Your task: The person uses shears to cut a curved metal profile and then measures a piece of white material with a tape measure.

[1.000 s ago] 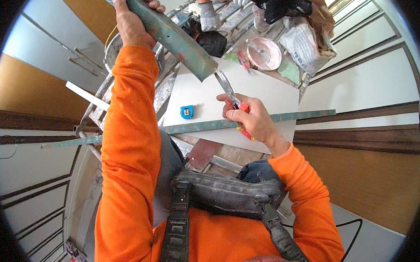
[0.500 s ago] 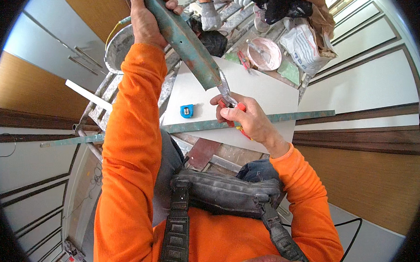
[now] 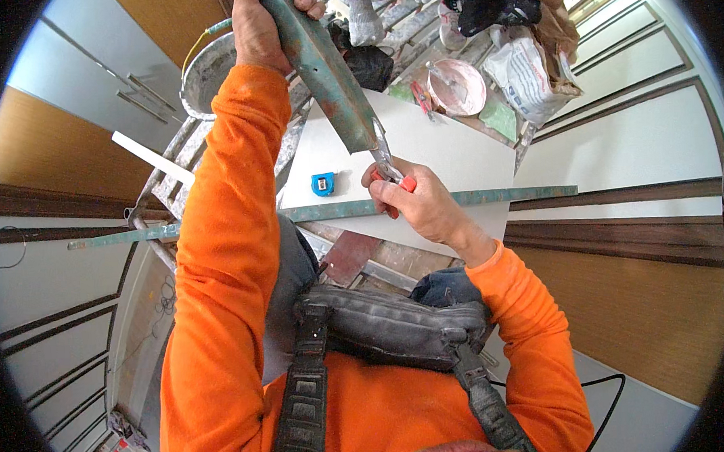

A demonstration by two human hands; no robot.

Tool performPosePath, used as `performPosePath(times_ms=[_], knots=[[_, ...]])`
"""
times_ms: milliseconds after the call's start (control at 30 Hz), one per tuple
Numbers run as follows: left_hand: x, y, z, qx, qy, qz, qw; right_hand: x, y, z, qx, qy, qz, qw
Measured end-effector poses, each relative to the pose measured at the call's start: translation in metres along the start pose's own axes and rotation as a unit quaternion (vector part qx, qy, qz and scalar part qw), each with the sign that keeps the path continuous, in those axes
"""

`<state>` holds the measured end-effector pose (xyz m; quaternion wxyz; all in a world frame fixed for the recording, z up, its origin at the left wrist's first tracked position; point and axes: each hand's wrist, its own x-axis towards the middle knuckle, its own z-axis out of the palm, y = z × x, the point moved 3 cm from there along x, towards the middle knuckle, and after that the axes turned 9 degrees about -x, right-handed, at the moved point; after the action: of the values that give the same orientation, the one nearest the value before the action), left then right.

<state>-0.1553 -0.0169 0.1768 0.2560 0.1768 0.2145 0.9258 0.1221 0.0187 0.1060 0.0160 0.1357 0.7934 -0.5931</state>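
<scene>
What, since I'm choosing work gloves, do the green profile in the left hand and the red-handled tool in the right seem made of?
Green profile: probably thin sheet metal with worn paint, given its fold and rusty-brown patches.
Red-handled tool: its silvery head looks like bare steel, from its shine; the smooth red grips are likely plastic or rubber, I cannot tell which.

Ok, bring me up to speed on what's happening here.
A person in orange sleeves grips a green metal channel in the left hand. The right hand holds red-handled snips, their blades at the channel's lower end. A blue tape measure lies on the white board beneath, and a long green strip runs across the view. Beyond, another person's gloved hand shows at the top.
</scene>
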Motion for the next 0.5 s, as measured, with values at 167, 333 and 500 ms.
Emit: performPosePath(times_ms=[167, 333, 500], knots=[[0.0027, -0.004, -0.0069, -0.038, 0.02, -0.019, 0.999, -0.0008, -0.0013, 0.0004, 0.01, -0.001, 0.003, 1.0], [0.0049, -0.0064, -0.0106, -0.033, 0.024, -0.023, 0.999, -0.0023, -0.0052, 0.0014, 0.008, -0.007, 0.023, 1.0], [0.0013, -0.0066, -0.0021, -0.033, 0.018, -0.009, 0.999, -0.0035, 0.0011, 0.002, 0.019, 0.013, 0.041, 0.999]])
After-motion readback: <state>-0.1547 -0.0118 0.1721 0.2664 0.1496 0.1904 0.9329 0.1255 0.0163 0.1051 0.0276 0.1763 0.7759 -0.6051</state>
